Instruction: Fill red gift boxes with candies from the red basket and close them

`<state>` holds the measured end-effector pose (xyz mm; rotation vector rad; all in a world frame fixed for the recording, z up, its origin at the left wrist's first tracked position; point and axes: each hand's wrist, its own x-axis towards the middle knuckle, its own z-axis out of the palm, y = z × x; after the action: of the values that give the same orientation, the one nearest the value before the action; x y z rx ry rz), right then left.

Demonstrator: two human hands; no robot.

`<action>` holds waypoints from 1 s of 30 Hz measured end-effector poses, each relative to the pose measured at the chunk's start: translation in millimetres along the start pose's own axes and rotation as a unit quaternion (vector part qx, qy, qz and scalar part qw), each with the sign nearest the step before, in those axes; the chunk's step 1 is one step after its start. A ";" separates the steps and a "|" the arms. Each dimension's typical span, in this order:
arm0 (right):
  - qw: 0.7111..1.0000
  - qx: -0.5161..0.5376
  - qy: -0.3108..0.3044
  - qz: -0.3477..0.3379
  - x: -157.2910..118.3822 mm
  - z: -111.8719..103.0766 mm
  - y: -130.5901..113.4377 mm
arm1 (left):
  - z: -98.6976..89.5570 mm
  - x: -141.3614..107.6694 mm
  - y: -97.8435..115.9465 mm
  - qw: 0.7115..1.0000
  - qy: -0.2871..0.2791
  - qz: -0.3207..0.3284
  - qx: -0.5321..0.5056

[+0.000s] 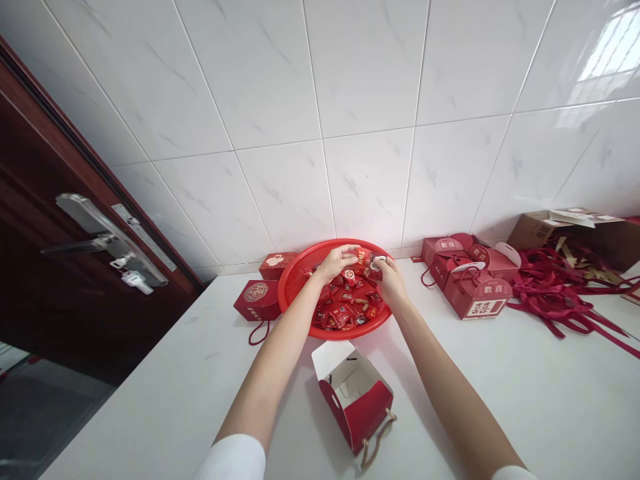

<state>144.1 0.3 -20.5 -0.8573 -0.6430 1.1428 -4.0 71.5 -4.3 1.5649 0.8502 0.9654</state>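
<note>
A round red plastic basket (pixel 286 293) holds many red-wrapped candies (pixel 341 317) and a few peanuts in their shells (pixel 361 302). Over its far side, my left hand (pixel 336 265) pinches a red candy packet with gold print (pixel 363 256) at the fingertips. Close beside it, my right hand (pixel 392 283) has thumb and fingers closed on a small wrapped candy with a white-and-dark mark (pixel 380 261). Below the basket, between my forearms, an open red gift box (pixel 367 415) with a white inside and a rope handle shows its lid raised.
Left of the basket are closed red boxes (pixel 257 300). Several red boxes (pixel 470 280) stand to the right, then dark red ribbons (pixel 555 293) and an open cardboard carton (pixel 530 230). A tiled wall (pixel 365 180) backs the white tabletop (pixel 210 373); a brown door (pixel 45 287) is left.
</note>
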 end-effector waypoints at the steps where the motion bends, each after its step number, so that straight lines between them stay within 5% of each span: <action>1: 1.000 0.002 -0.002 0.001 -0.2 -0.2 0.3 | 1.6 -0.3 0.0 1.000 -0.003 -0.004 -0.023; 18: 0.999 0.014 -0.042 -0.018 -4.3 -0.3 -4.2 | 6.3 -6.1 5.5 0.999 -0.040 0.034 -0.013; 23: 0.999 0.020 -0.026 -0.033 -2.8 -1.5 -3.4 | 3.3 -9.0 5.2 0.985 -0.069 -0.061 0.149; 30: 0.999 0.030 -0.029 0.004 -1.9 -2.0 -2.9 | -11.2 -13.6 -9.8 0.916 -0.133 -0.190 0.326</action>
<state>146.7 -2.5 -19.1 -0.7786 -0.6498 1.1912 -20.2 65.7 -14.8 1.9242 1.2987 0.1686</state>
